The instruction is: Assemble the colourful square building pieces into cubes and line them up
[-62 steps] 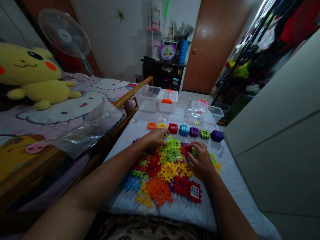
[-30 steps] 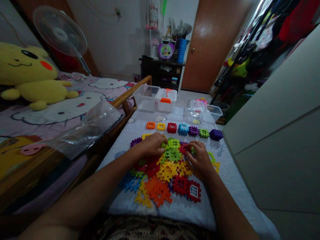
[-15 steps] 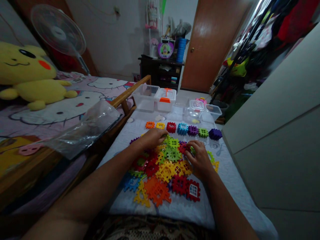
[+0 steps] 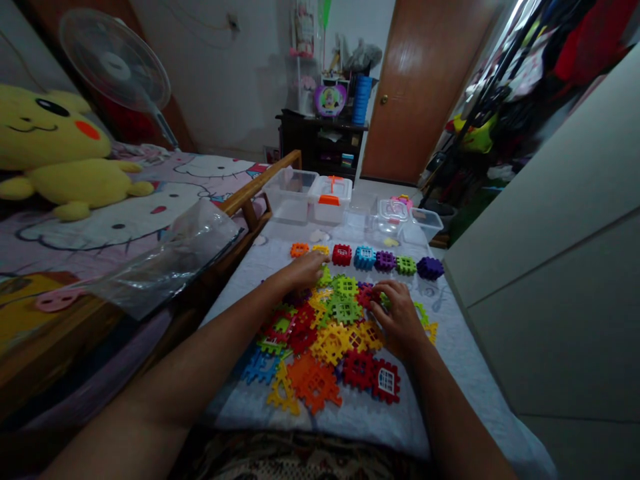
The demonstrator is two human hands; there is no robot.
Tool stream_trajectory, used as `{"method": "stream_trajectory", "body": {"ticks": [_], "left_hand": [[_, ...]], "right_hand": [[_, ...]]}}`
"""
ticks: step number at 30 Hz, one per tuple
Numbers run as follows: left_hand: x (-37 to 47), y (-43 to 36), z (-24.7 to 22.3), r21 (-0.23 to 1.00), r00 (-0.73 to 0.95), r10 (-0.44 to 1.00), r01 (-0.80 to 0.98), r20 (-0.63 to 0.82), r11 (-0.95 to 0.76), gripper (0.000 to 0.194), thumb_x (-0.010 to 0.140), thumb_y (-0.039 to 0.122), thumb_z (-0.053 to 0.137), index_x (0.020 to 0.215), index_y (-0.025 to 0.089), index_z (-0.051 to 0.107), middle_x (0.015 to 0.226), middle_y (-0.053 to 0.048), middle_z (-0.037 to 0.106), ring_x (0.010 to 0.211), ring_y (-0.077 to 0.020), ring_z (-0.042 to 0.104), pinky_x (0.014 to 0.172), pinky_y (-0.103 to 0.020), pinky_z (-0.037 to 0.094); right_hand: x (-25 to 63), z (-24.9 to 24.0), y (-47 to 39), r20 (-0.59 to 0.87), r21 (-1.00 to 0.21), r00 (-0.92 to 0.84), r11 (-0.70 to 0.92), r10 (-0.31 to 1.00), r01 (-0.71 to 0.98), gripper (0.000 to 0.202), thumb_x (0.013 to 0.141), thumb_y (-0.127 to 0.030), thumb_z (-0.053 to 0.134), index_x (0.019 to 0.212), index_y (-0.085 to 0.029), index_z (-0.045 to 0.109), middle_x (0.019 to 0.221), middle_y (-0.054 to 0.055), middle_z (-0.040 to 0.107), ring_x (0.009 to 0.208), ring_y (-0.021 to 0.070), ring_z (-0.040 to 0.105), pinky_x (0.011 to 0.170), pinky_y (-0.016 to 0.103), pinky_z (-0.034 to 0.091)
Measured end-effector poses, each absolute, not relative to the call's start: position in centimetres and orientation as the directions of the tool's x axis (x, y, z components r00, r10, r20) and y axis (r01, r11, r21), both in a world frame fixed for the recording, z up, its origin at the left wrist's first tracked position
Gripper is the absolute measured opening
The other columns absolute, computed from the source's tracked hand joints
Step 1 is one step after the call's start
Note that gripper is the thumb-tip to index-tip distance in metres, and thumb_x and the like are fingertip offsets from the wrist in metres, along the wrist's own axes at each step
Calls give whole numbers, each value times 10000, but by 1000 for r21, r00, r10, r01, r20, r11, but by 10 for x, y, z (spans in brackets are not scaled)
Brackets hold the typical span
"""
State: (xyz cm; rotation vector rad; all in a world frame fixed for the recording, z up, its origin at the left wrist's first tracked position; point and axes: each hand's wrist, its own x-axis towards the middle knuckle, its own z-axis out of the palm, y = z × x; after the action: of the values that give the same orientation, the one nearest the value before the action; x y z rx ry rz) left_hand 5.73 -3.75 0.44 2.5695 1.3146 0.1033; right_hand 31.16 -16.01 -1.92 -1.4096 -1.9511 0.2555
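Observation:
My left hand is at the front of the yellow block stack, fingers bent together; whatever they pinch is hidden. My right hand rests at the right side of the pile, thumb and fingers apart, its tips touching a red block. Between the hands lie notched plastic blocks: green ones, yellow ones, and dark red ones. Closer to me are orange blocks, a blue block and a red block with a white window.
Sorted stacks line the far side: orange, red, blue, purple, green and dark purple. Behind them stand clear plastic boxes. A wooden bed rail runs along the left, a pale cabinet on the right.
My left hand has moved left, from above the green blocks to the yellow stack, uncovering more green blocks. My right hand has stayed in place.

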Motion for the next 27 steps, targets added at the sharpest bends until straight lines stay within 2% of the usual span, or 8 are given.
{"method": "stream_trajectory", "body": {"ticks": [3,7,14,22,27], "left_hand": [[56,-45,5,200,563,824,817,-72,-541,523,838,228,595,1351,137,545,1393,-156,588,1279,-272,554,1079,-377,422],[54,-50,8,153,542,832,838,-120,-524,612,770,360,697,1331,160,554,1358,-155,611,1251,-304,572,1030,-378,454],[62,-55,10,120,499,861,865,-100,-488,510,755,373,709,1218,180,618,1235,-128,683,1157,-285,627,954,-350,484],[69,-60,11,107,466,878,883,-105,-456,465,773,398,692,1185,190,628,1206,-131,701,1140,-305,639,935,-373,492],[66,-62,15,136,461,887,880,-15,-455,557,769,391,685,1285,209,576,1252,-115,688,1169,-295,626,976,-370,476]], "right_hand": [[311,-18,-160,425,-531,-161,389,891,753,160,834,-205,598,984,-217,652,1039,97,639,1016,276,550,944,466,424],[310,-19,-161,414,-535,-157,379,897,755,154,845,-207,598,991,-211,648,1047,94,632,1020,268,543,955,459,418],[312,-21,-160,419,-535,-162,387,893,751,160,848,-216,609,1001,-206,656,1048,94,633,1033,268,532,936,441,429],[313,-22,-159,418,-519,-166,385,893,764,154,848,-228,611,994,-206,652,1049,94,636,1027,268,556,952,462,424],[314,-23,-159,429,-528,-165,395,888,752,172,847,-217,603,1012,-225,650,1059,96,637,1042,277,546,946,473,433]]}}
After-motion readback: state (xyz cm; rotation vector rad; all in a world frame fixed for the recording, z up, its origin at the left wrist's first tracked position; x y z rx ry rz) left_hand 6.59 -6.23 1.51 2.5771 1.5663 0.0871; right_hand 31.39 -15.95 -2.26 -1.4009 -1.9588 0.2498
